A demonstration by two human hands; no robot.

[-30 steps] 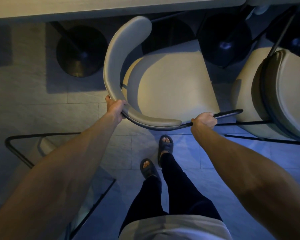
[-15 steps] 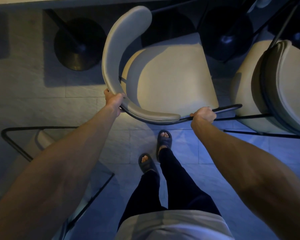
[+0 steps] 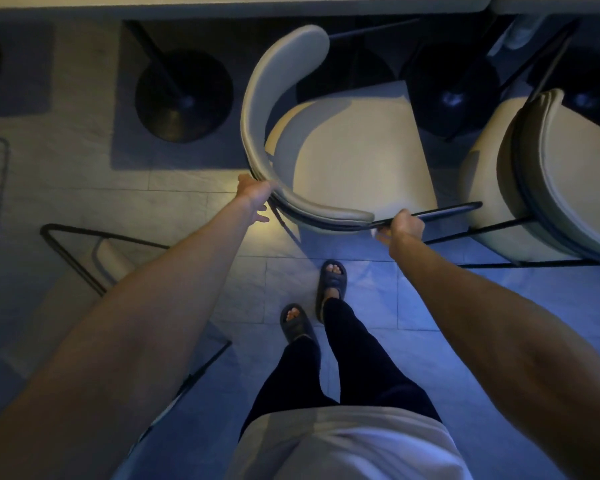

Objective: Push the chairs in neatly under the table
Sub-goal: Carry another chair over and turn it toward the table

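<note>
We see only a strip of the table (image 3: 222,1); the top edge cuts off the rest. Right chair (image 3: 568,174) runs off the right edge. Left chair (image 3: 111,261) sits mostly behind the left forearm (image 3: 136,323). Left hand (image 3: 255,192): fingertips hidden by the middle chair (image 3: 354,157) backrest, grip unclear. Middle chair's front is lost in shadow under the table.

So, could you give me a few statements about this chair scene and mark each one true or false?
1. The right hand grips the dark metal rail of the middle chair. True.
2. That chair's seat is wholly hidden under the table. False: most of the seat shows.
3. The left hand touches the padded backrest. True.
4. The person is barefoot. False: dark slippers are on both feet.
5. No other chair is nearby. False: a second chair stands to the right.
</note>
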